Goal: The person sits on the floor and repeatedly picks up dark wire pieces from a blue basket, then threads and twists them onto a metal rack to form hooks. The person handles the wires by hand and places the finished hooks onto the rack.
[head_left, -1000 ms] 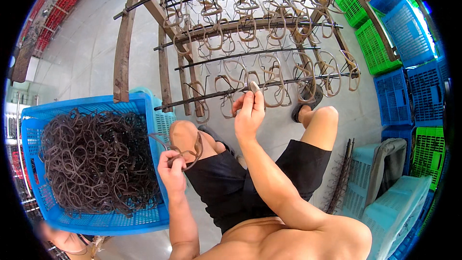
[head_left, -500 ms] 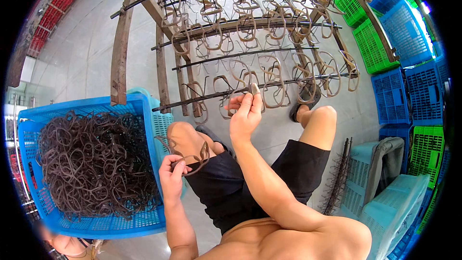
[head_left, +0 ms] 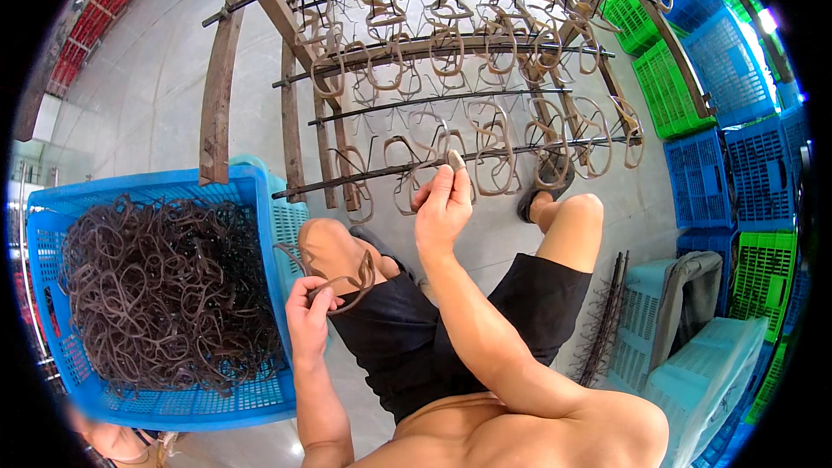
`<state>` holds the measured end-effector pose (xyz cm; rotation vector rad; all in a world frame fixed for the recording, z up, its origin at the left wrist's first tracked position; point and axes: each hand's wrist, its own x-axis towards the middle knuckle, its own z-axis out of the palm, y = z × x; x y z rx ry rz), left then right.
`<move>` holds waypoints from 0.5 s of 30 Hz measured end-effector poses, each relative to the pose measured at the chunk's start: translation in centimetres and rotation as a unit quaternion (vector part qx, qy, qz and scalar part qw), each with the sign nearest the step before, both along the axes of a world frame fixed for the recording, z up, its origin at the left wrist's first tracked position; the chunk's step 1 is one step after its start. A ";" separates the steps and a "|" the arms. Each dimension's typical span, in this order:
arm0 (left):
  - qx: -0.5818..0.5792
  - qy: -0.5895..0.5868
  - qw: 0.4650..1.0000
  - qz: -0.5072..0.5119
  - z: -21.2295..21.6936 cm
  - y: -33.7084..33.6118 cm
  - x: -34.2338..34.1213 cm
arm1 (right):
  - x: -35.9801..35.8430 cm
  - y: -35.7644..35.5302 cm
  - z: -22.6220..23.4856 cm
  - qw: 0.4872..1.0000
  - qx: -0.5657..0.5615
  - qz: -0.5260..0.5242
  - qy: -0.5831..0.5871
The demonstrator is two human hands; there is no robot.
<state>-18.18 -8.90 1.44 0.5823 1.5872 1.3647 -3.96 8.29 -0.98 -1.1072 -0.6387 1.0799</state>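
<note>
My left hand (head_left: 310,308) is closed on a dark brown loop-shaped piece (head_left: 354,296), thin and bent, held above my left thigh. Ahead and to the right, the fingers of my right hand (head_left: 444,199) are pinched together at the rack's lowest front rod (head_left: 399,170). One of its fingertips has a pale covering. A lighter brown loop (head_left: 426,132) hangs just beyond those fingers; whether they grip it or something else small is hidden. Beside this spot, several brown loops (head_left: 496,147) hang from the same rod.
A blue basket (head_left: 165,180) heaped with dark brown loops (head_left: 173,295) stands at left. Wooden posts (head_left: 221,87) carry further rods of hanging loops. Hooked black rods (head_left: 608,321) lean by teal crates (head_left: 641,321) at right; blue and green crates (head_left: 693,173) are stacked behind. Another person's arm (head_left: 117,440) shows lower left.
My right hand's fingers have drawn closer together at the rod, and the loop beyond them hangs slightly differently. My left hand stays nearly in place with its loop. The view has shifted slightly.
</note>
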 end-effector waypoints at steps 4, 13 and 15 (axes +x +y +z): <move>0.006 -0.005 1.000 0.004 0.0 -0.3 -0.2 | -0.4 0.2 -0.2 1.000 0.005 -0.012 -0.001; 0.014 -0.032 0.999 0.005 -0.1 -0.5 -0.6 | -0.4 0.3 -0.7 0.998 -0.011 -0.020 -0.063; 0.011 -0.033 0.999 0.008 -0.1 -0.5 -0.7 | -0.5 0.3 -0.6 0.999 -0.016 -0.023 -0.046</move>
